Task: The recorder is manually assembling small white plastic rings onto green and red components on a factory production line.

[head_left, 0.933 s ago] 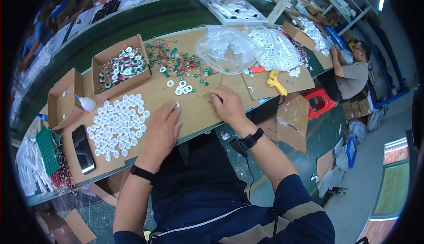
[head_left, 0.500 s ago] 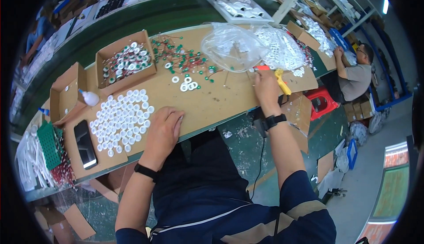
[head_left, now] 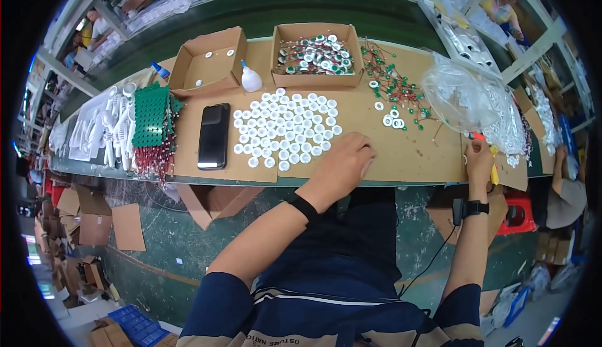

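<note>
My left hand (head_left: 345,164) rests at the table's front edge, just right of many small white round caps (head_left: 285,127). Its fingers are curled together, and what they may hold is hidden. At the right, my right hand (head_left: 480,160) has its fingers bent in beside a red piece (head_left: 477,136) and a yellow tool-like piece (head_left: 495,166). What it grips cannot be made out. Beyond lie loose white rings (head_left: 394,121) and green discs with red wires (head_left: 396,83). A clear plastic bag (head_left: 458,96) lies near the right hand, next to a heap of small white parts (head_left: 506,121).
An open cardboard box (head_left: 316,78) holds wired discs and white rings; another box (head_left: 210,64) holds a few white pieces. Between them stands a white squeeze bottle (head_left: 251,80). A black phone (head_left: 214,137) lies beside green perforated sheets (head_left: 150,118). A red stool (head_left: 517,214) stands at right.
The view has turned, so the table now sits straighter and everything appears farther right. Both hands stay at nearly the same spots on the table, the left by the caps, the right by the red piece.
</note>
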{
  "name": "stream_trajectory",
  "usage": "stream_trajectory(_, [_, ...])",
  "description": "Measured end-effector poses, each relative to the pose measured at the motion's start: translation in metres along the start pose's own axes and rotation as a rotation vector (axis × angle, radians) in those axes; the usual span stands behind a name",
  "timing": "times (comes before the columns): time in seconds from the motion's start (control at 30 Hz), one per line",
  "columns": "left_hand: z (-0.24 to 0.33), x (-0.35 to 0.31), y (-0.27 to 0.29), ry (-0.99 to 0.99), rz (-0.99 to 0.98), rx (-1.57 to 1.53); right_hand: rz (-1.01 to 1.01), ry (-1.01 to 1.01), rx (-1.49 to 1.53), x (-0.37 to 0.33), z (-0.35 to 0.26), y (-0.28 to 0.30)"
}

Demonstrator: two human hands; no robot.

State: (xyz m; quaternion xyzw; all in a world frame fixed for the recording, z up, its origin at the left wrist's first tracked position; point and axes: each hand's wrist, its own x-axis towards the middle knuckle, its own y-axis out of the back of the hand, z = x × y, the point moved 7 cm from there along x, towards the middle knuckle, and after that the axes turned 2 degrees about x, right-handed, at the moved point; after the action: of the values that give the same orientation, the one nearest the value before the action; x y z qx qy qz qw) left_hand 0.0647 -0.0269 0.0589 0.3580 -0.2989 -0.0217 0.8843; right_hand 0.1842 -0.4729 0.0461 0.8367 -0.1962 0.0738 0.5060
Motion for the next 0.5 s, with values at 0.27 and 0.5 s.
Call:
stream_trajectory(0.27, [-0.005, 0.002, 0.003, -0.010, -0.002, -0.041, 0.096, 0.403, 0.018, -0.052, -0.084, 0.020])
stream_trajectory(0.5, [-0.006, 0.006, 0.001, 0.035, -0.048, -0.045, -0.417, 0.377, 0.487, -0.127, -0.206, -0.036])
